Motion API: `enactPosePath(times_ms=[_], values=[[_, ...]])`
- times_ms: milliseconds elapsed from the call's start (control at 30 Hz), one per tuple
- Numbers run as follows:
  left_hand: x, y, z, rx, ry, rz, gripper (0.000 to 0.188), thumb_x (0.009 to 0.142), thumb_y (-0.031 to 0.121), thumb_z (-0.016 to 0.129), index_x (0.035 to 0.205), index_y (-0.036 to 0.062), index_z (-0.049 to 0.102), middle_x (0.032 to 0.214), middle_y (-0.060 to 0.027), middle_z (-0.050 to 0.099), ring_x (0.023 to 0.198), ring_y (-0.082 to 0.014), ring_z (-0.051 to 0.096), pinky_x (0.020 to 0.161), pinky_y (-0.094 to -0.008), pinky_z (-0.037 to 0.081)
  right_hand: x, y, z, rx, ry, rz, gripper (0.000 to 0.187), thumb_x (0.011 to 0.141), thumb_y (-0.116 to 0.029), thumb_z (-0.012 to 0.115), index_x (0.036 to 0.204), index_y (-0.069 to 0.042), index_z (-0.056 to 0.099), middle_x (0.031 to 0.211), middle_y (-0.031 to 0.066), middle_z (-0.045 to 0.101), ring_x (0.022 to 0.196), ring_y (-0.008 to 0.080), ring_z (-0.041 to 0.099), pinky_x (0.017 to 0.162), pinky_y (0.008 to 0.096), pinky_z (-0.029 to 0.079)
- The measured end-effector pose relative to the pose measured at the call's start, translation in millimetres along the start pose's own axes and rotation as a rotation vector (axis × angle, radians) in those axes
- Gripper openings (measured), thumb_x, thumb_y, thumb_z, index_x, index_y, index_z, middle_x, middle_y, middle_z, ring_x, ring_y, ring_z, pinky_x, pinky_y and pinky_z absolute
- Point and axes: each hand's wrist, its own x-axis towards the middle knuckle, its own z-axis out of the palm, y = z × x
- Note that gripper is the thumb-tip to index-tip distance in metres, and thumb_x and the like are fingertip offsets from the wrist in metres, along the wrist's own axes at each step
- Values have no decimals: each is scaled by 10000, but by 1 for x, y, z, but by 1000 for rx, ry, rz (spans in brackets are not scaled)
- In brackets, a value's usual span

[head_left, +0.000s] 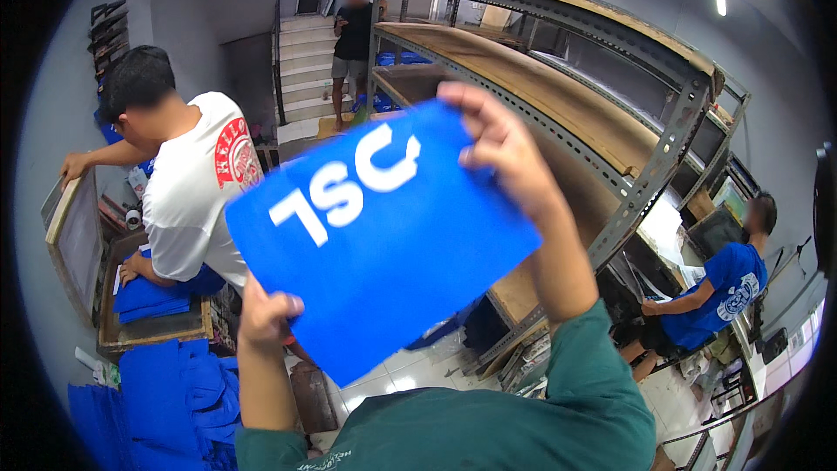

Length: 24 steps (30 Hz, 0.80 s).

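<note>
A flat blue fabric sheet [384, 270] with a white print near its far edge is stretched out in front of me, tilted and slightly blurred. My left hand [266, 312] pinches its near left edge, the thumb lying on top. At the far right corner my right hand [497, 135] grips the sheet, fingers curled over the edge. Both hands are closed on it, and its underside is hidden. Below my left arm lies a large heap of blue fabric sheets [166, 392].
On the left a person in a white shirt [187, 201] leans over a hinged screen frame [74, 244] and blue sheets. A metal rack [523, 61] with wooden shelves stands ahead right. Another person [353, 35] stands by the stairs [305, 70]; one in blue [711, 296] sits far right.
</note>
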Motion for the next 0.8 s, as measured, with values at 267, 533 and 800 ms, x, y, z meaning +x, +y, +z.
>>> enactPosePath(times_ms=[267, 533, 800], values=[[111, -29, 52, -407, -277, 144, 853, 792, 228, 529, 1429, 152, -33, 1313, -255, 385, 956, -277, 591, 685, -327, 553, 81, -180, -53, -779, 297, -393, 534, 675, 13, 452, 1205, 50, 510, 1118, 118, 586, 933, 146, 545, 803, 225, 429], [107, -127, 1, -361, -157, -264, 763, 822, 200, 508, 1429, 88, 58, 1256, -248, 461, 892, -231, 608, 688, -291, 497, 116, -242, -320, -1031, 827, -182, 311, 664, -107, 562, 953, 6, 572, 932, 91, 554, 794, 181, 535, 721, 272, 435], [100, -179, -44, -425, -124, -439, 725, 832, 208, 519, 1419, 81, 113, 1192, -204, 525, 885, -206, 599, 693, -289, 477, 165, -211, -511, -687, 1208, 49, 276, 723, -181, 595, 921, 10, 595, 984, 131, 593, 894, 243, 562, 773, 354, 438]])
